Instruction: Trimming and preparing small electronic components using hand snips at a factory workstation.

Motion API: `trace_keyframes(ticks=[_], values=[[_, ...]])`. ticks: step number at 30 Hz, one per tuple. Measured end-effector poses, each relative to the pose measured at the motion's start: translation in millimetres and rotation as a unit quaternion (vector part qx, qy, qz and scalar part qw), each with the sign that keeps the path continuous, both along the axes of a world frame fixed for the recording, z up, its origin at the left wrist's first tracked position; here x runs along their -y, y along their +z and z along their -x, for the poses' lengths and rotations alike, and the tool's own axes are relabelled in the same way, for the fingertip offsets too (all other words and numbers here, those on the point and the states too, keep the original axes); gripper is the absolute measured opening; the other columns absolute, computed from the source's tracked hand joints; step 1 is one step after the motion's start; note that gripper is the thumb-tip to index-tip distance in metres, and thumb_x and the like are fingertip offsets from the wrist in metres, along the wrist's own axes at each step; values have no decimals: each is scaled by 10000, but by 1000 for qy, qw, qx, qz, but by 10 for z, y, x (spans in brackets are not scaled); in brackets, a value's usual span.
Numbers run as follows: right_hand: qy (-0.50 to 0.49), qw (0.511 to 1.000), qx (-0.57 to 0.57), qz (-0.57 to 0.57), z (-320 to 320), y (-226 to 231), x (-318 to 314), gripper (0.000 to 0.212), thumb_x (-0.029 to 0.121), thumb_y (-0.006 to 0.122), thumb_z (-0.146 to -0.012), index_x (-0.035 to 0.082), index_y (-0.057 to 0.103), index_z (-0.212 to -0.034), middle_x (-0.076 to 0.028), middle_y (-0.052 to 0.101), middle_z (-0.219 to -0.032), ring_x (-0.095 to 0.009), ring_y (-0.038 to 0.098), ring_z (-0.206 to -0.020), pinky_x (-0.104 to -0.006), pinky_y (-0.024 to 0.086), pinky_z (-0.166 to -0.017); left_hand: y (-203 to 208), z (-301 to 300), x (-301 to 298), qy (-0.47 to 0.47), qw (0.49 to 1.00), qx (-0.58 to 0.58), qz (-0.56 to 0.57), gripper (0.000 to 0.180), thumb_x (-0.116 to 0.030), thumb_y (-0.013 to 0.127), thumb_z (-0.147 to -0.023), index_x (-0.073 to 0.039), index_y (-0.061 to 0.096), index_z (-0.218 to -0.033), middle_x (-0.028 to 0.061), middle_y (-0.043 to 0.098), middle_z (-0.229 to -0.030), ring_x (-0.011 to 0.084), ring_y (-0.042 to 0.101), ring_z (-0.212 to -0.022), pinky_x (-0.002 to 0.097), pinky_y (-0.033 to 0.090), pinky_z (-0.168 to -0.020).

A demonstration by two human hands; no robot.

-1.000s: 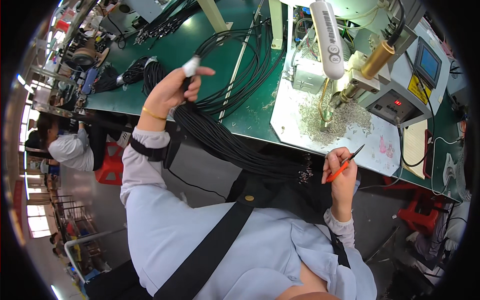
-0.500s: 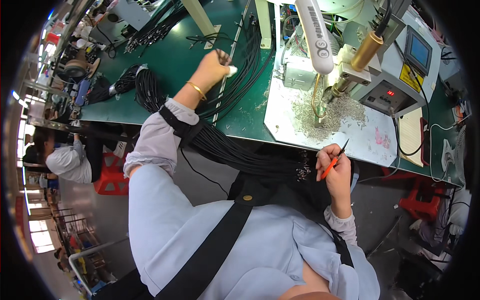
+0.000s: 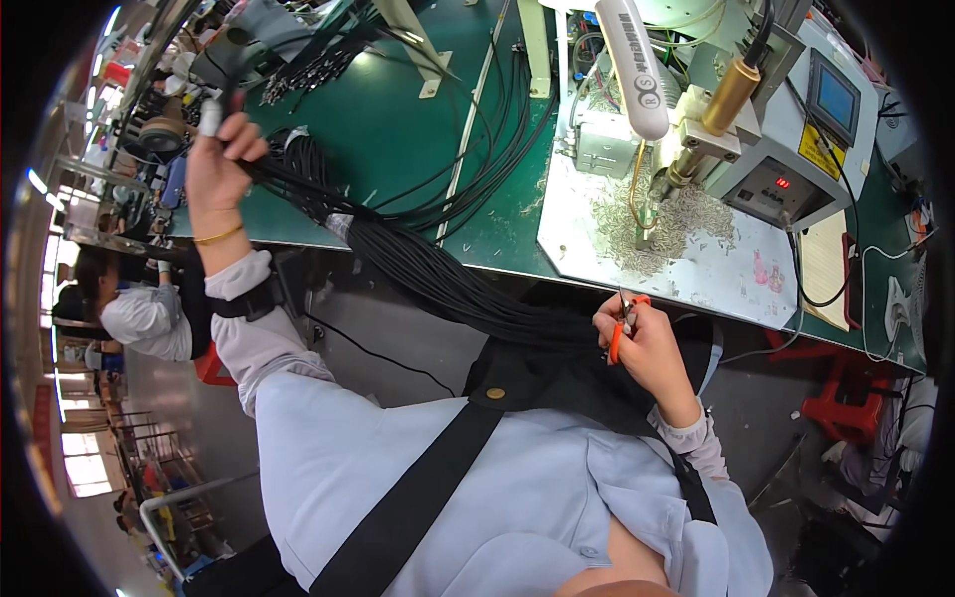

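My left hand, with a white-wrapped fingertip, is raised over the left side of the green table. Its fingers are curled round a black cable that is blurred by motion. Below it a thick bundle of black cables, with a pale band round it, slopes from the table to my lap. Near the table's front edge my right hand is closed on small orange-handled scissors, partly hidden by the fingers. The bundle's lower end lies beside this hand.
A bench machine stands on a white plate strewn with small metal pieces. To its right is a control box with a screen. More black cables lie across the green table. A seated person is at the left.
My left hand has swung left, away from the loose cables at the table's middle. My right hand has moved slightly left, turning the scissors. The banded part of the bundle now shows.
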State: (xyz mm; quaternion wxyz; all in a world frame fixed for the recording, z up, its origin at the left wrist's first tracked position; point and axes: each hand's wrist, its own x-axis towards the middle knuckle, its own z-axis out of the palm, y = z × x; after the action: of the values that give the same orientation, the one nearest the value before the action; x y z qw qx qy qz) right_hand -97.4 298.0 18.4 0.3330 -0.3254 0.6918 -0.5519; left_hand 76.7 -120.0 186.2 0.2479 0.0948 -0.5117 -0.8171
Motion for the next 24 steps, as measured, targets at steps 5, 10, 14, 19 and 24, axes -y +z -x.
trace_keyframes(ticks=[5,10,14,19,24], values=[[24,1000,-17,3,-34,-17,66,106,91,549,-814,-3,507,-791,-27,513,-587,-62,454,-468,-197,366,-448,551,-83,66,165,980,-88,69,281,-191,353,-896,-5,464,-1074,-34,368,-619,69,302,-489,206,260,-504],[57,998,-1,-2,-129,-17,107,106,90,548,-818,-5,506,-798,-27,509,-580,-67,461,-467,-202,375,-444,276,-227,619,373,912,81,152,170,-120,367,-867,-4,482,-913,-3,378,-585,74,295,-429,204,265,-424],[94,993,68,-37,-180,87,246,107,88,549,-820,-7,517,-857,-37,539,-641,-84,520,-556,-213,428,-514,-537,193,683,198,930,309,28,97,-63,376,-863,15,430,-885,10,409,-630,52,313,-417,167,258,-350],[74,956,-219,178,-341,181,739,209,66,565,-783,14,528,-982,-74,602,-829,-174,593,-720,-289,471,-669,-962,380,518,146,943,227,-193,211,-22,357,-859,43,374,-1059,41,429,-659,58,319,-417,186,316,-359],[338,854,-325,225,-421,124,1059,267,75,577,-754,40,558,-1018,-101,607,-981,-237,595,-758,-343,467,-686,-990,268,630,-35,933,36,-356,311,-29,361,-852,61,341,-1149,46,439,-678,69,331,-423,190,335,-366]])
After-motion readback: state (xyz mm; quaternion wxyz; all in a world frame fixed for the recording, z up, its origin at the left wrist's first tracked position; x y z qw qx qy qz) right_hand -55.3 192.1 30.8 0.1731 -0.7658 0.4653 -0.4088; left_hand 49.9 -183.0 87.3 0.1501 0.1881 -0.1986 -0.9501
